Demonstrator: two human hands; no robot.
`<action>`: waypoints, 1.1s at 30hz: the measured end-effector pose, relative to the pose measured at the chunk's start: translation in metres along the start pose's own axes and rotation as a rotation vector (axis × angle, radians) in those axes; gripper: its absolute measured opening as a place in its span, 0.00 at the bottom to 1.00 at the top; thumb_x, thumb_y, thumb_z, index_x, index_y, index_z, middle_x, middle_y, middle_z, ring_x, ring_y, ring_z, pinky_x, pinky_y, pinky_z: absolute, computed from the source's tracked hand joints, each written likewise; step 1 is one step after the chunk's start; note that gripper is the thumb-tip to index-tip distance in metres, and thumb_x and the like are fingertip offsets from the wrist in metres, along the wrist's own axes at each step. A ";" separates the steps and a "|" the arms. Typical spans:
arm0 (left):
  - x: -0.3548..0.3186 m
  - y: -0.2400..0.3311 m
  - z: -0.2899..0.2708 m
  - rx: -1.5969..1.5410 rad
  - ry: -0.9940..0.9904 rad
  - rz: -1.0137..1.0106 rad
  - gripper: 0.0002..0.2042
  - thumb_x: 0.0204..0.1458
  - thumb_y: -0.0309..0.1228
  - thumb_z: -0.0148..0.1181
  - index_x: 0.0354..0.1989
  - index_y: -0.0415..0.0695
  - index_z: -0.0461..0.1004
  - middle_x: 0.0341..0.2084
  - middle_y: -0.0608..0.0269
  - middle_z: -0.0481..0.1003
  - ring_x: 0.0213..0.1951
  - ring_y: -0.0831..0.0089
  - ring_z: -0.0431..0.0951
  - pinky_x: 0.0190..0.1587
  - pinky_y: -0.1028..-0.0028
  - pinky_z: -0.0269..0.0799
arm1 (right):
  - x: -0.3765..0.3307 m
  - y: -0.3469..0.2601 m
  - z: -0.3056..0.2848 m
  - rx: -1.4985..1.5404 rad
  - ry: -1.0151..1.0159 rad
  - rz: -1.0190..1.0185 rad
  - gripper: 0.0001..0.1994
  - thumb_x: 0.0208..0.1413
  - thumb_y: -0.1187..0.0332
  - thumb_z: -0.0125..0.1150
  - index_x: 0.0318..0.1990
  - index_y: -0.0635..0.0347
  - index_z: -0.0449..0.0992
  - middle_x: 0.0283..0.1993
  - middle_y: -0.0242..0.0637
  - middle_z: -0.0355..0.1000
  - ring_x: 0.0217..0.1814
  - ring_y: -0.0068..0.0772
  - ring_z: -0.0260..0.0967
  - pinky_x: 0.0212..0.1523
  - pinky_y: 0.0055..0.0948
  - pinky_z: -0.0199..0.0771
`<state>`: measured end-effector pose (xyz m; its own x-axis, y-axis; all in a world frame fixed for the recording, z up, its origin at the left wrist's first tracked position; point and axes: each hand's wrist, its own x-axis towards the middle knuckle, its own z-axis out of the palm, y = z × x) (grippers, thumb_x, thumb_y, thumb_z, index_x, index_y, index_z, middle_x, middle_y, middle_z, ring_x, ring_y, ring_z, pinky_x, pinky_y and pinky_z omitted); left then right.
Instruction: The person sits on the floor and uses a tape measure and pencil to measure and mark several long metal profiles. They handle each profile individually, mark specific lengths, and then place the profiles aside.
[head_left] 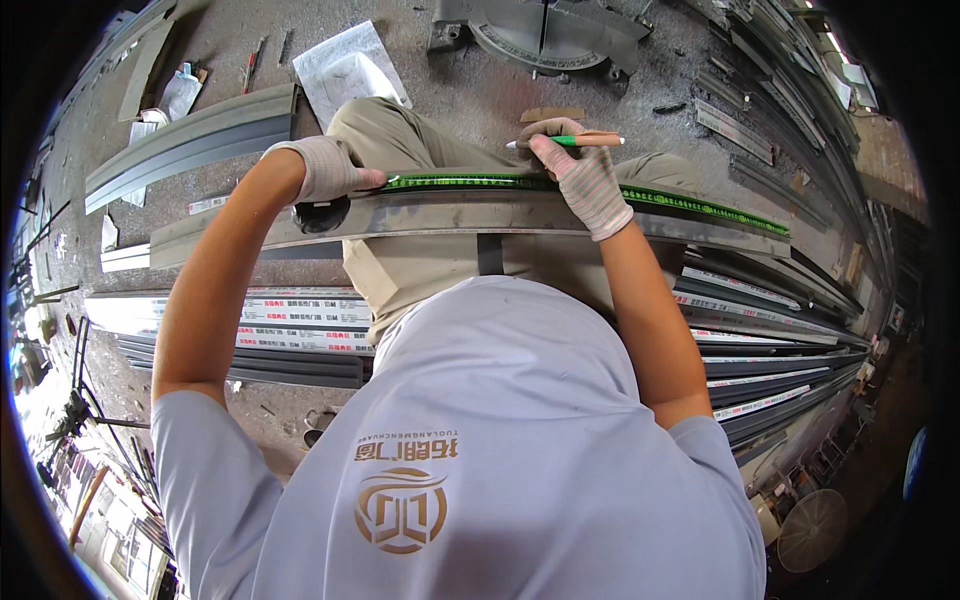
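Observation:
A long grey metal profile lies across my lap. Along its far edge runs the bright green blade of a tape measure, stretching to the profile's right end. My left hand, in a light knit glove with bare fingertips, is closed at the tape measure's black case, its thumb on the start of the blade. My right hand, gloved likewise, grips an orange, green and white pen held level just above the blade. Part of the blade passes out of sight behind the right fingers.
A mitre saw base stands on the floor ahead. White paper sheets lie left of it, near more grey profiles. Wrapped profiles are stacked close to me on both sides. Long profiles line the right. A fan stands lower right.

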<state>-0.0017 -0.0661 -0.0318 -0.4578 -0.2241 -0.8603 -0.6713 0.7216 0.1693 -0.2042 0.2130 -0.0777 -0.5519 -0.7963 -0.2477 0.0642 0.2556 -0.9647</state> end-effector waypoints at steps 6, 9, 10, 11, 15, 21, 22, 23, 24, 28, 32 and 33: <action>-0.003 0.008 -0.010 -0.003 0.006 -0.012 0.37 0.59 0.63 0.60 0.56 0.35 0.81 0.47 0.41 0.83 0.50 0.51 0.84 0.57 0.63 0.76 | -0.007 0.004 0.001 -0.039 0.006 -0.158 0.05 0.64 0.70 0.68 0.43 0.60 0.83 0.36 0.27 0.79 0.37 0.19 0.74 0.40 0.24 0.77; 0.003 0.008 -0.012 0.056 -0.006 -0.014 0.39 0.60 0.66 0.56 0.56 0.35 0.80 0.48 0.39 0.82 0.51 0.48 0.83 0.58 0.63 0.75 | -0.009 -0.001 0.000 -0.198 -0.061 -0.289 0.06 0.62 0.72 0.68 0.44 0.61 0.85 0.38 0.31 0.83 0.39 0.23 0.78 0.42 0.27 0.79; 0.003 0.008 -0.012 0.063 0.000 -0.016 0.40 0.60 0.66 0.55 0.56 0.35 0.80 0.48 0.39 0.82 0.52 0.48 0.82 0.58 0.63 0.75 | -0.009 -0.004 -0.001 -0.219 -0.097 -0.288 0.06 0.62 0.72 0.68 0.44 0.61 0.85 0.38 0.32 0.83 0.39 0.23 0.78 0.42 0.27 0.79; 0.002 0.010 -0.013 0.070 0.006 -0.018 0.40 0.61 0.67 0.54 0.56 0.35 0.80 0.49 0.39 0.82 0.52 0.47 0.82 0.59 0.63 0.75 | -0.009 -0.005 -0.001 -0.240 -0.133 -0.287 0.06 0.62 0.72 0.68 0.44 0.61 0.85 0.38 0.33 0.83 0.40 0.24 0.79 0.42 0.27 0.79; 0.003 0.010 -0.013 0.077 0.016 0.001 0.39 0.61 0.66 0.54 0.57 0.36 0.80 0.49 0.39 0.82 0.53 0.46 0.82 0.59 0.63 0.74 | -0.008 -0.002 0.001 -0.233 -0.208 -0.232 0.08 0.64 0.69 0.66 0.44 0.62 0.85 0.37 0.37 0.84 0.38 0.26 0.80 0.42 0.28 0.80; 0.015 -0.006 0.000 -0.035 0.129 0.080 0.39 0.58 0.66 0.60 0.49 0.33 0.83 0.39 0.43 0.84 0.42 0.53 0.86 0.49 0.61 0.79 | -0.008 -0.005 0.008 -0.325 -0.204 -0.220 0.08 0.64 0.67 0.64 0.43 0.60 0.85 0.35 0.41 0.84 0.37 0.32 0.82 0.41 0.30 0.80; 0.015 -0.005 -0.001 -0.031 0.120 0.063 0.39 0.58 0.66 0.60 0.49 0.33 0.83 0.39 0.44 0.84 0.42 0.53 0.86 0.49 0.61 0.79 | -0.008 -0.006 0.009 -0.332 -0.200 -0.214 0.08 0.64 0.67 0.65 0.43 0.60 0.85 0.35 0.41 0.84 0.37 0.33 0.82 0.41 0.31 0.80; 0.014 -0.004 -0.002 -0.028 0.111 0.047 0.38 0.58 0.66 0.60 0.49 0.33 0.83 0.38 0.44 0.84 0.42 0.54 0.86 0.49 0.62 0.79 | -0.008 -0.005 0.009 -0.348 -0.207 -0.225 0.08 0.64 0.67 0.64 0.43 0.60 0.85 0.35 0.41 0.84 0.37 0.33 0.82 0.41 0.31 0.80; 0.014 -0.003 -0.003 -0.025 0.101 0.031 0.38 0.58 0.66 0.60 0.49 0.34 0.83 0.38 0.45 0.84 0.41 0.54 0.86 0.49 0.62 0.79 | -0.007 -0.004 0.008 -0.363 -0.213 -0.235 0.08 0.64 0.67 0.64 0.43 0.60 0.85 0.36 0.41 0.84 0.37 0.33 0.82 0.41 0.31 0.80; 0.012 -0.001 -0.005 -0.022 0.085 0.049 0.39 0.59 0.66 0.59 0.50 0.34 0.83 0.37 0.45 0.84 0.41 0.56 0.86 0.48 0.62 0.78 | -0.007 -0.001 0.007 -0.387 -0.226 -0.188 0.08 0.66 0.69 0.64 0.44 0.64 0.85 0.38 0.38 0.84 0.41 0.28 0.80 0.46 0.28 0.79; 0.015 -0.006 -0.003 -0.041 0.093 0.062 0.39 0.59 0.66 0.59 0.49 0.33 0.83 0.38 0.45 0.84 0.41 0.56 0.86 0.49 0.62 0.78 | -0.006 -0.012 0.005 -0.248 -0.265 -0.093 0.08 0.65 0.69 0.64 0.42 0.64 0.85 0.37 0.36 0.84 0.40 0.26 0.79 0.44 0.27 0.80; 0.016 -0.007 -0.002 -0.052 0.091 0.057 0.39 0.59 0.66 0.59 0.49 0.33 0.83 0.38 0.45 0.84 0.42 0.56 0.86 0.49 0.62 0.78 | -0.006 -0.014 0.004 -0.225 -0.248 -0.092 0.08 0.64 0.69 0.64 0.41 0.64 0.85 0.35 0.36 0.84 0.39 0.25 0.80 0.43 0.27 0.80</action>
<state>-0.0059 -0.0758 -0.0459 -0.5456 -0.2437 -0.8018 -0.6706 0.7007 0.2433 -0.1985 0.2116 -0.0632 -0.3260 -0.9236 -0.2016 -0.1769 0.2691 -0.9467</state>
